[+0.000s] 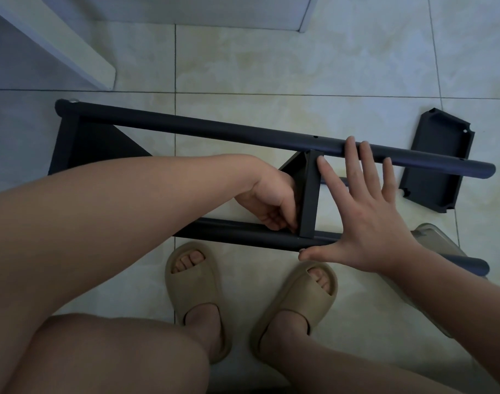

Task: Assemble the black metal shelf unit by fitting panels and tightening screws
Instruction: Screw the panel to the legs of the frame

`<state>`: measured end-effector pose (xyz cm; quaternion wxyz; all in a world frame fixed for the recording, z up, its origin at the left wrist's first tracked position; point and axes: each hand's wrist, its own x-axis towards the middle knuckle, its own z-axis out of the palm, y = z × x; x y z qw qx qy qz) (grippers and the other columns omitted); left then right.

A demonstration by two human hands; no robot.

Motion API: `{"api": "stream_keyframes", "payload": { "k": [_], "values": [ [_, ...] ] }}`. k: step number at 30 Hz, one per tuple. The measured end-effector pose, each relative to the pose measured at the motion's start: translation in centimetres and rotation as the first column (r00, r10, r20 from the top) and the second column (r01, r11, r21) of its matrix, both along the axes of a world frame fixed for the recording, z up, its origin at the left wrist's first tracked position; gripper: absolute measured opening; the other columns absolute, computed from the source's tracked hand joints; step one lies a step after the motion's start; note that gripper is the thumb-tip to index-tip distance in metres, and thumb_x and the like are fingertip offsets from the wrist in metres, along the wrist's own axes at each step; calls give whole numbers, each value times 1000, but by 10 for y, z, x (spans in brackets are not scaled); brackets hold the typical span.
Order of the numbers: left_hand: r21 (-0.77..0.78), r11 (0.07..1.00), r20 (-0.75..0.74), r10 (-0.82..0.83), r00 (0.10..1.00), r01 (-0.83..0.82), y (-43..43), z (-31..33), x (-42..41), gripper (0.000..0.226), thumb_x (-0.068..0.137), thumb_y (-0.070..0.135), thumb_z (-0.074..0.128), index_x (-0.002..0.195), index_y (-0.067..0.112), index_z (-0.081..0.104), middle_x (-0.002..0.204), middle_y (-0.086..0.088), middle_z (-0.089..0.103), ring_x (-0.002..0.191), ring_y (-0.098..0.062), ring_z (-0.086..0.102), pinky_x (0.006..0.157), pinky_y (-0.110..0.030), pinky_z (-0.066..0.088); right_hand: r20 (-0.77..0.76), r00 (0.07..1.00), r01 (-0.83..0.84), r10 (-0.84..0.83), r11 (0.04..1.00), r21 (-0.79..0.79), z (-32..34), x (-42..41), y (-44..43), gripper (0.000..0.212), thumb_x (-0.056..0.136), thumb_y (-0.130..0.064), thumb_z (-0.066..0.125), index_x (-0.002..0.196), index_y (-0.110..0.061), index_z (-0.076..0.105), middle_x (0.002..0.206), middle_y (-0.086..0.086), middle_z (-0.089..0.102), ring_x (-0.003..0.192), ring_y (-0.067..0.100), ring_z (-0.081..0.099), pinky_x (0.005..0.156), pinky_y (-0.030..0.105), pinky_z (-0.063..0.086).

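Looked straight down. Noted bare knees at lower left of frame, then two feet in tan slippers (197, 297) planted side by side at bottom centre on the pale tiled floor (271, 66). Found the black shelf frame (271, 140) lying on its side just beyond the toes, stretched across mid-frame from left to right. Logged the near pole (243, 237) running low across centre, just past the slippers. Saw left hand (268, 206) extended in from the left, fingers curled down at the joint of near pole and middle panel (310, 194), fingertips against the panel's foot; could not tell whether anything small pinched there. Noted middle panel standing upright on edge between the two poles. Recorded right hand (365, 211) wide open just right of that panel, fingers straight and splayed, thumb tip pressed on the near pole, longer fingertips resting on or just over the far pole (186, 126), gripping nothing. Spotted a translucent container (431, 237) at right of frame, partly hidden under the right forearm. Marked an end panel (68, 137) fixed between the poles at far left. Beyond the far pole, upper right, found a loose black panel (439, 163) lying flat on the tiles, rim up, corners notched, partly crossed by the pole's end. Noted white furniture (58, 44) in upper left corner.
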<state>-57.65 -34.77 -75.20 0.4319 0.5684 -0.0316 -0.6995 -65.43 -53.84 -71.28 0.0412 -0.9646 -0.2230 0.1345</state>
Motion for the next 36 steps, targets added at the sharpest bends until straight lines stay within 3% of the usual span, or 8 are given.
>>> {"api": "stream_keyframes", "payload": {
  "k": [7, 11, 18, 22, 27, 30, 33, 36],
  "values": [
    [-25, 998, -15, 49, 999, -50, 3, 0, -6, 21, 91, -10, 55, 103, 4, 65, 100, -13, 66, 89, -20, 64, 85, -30, 53, 10, 1000, -9, 9, 999, 35, -4, 0, -1, 137, 60, -106, 36, 164, -20, 7, 168, 20, -7, 155, 40, -9, 120, 68, 2],
    [78, 994, 141, -92, 986, 81, 4, 8, -1, 16, 93, 9, 64, 107, 15, 69, 104, -2, 74, 100, -16, 68, 99, -35, 50, -12, 1000, -2, 2, 999, 34, -3, 2, -1, 138, 59, -106, 35, 164, -21, 4, 168, 17, -12, 155, 37, -14, 121, 66, -2],
    [340, 919, 376, -326, 867, 198, 14, 42, -5, 21, 95, 41, 61, 107, 26, 69, 105, 7, 72, 97, -12, 67, 88, -32, 52, -83, 996, 38, -37, 999, 3, 8, 13, 0, 137, 52, -108, 32, 160, -37, -12, 166, 7, -27, 152, 25, -28, 121, 53, -15],
    [431, 878, 429, -404, 808, 210, 16, 67, -15, 26, 95, 49, 58, 100, 24, 63, 105, 6, 66, 93, -12, 63, 77, -31, 52, -144, 986, 78, -87, 995, -63, 22, 7, 7, 138, 49, -107, 31, 160, -35, -9, 167, 5, -24, 153, 26, -25, 123, 52, -9],
    [569, 764, 534, -625, 569, 305, 14, 90, -43, 33, 88, 43, 71, 103, 14, 67, 105, -2, 63, 98, -25, 60, 75, -34, 51, -254, 955, 143, -155, 988, -63, 42, -14, 13, 95, 85, -68, 62, 160, -30, 18, 168, 0, 16, 154, 25, 18, 120, 46, 23],
    [669, 691, 571, -713, 408, 272, 12, 99, -65, 27, 90, 30, 70, 105, 7, 64, 92, -4, 63, 88, -26, 59, 65, -31, 43, -342, 914, 184, -217, 975, -128, 52, -26, 16, 56, 95, -47, 62, 146, -30, 45, 143, -1, 55, 126, 25, 54, 100, 42, 48],
    [711, 677, 604, -726, 329, 189, 11, 104, -79, 26, 93, 20, 67, 114, 6, 61, 95, -4, 59, 98, -28, 63, 75, -32, 47, -354, 899, 205, -257, 962, -178, 58, -36, 22, 34, 99, -34, 59, 132, -28, 54, 120, -1, 66, 105, 24, 62, 90, 42, 53],
    [709, 699, 637, -690, 343, 89, 12, 108, -80, 26, 94, 12, 60, 120, 7, 64, 95, -6, 58, 99, -29, 65, 76, -31, 49, -269, 917, 238, -293, 946, -220, 60, -39, 26, 28, 101, -25, 53, 129, -27, 50, 121, -2, 60, 113, 26, 57, 100, 49, 43]
  ]
}}
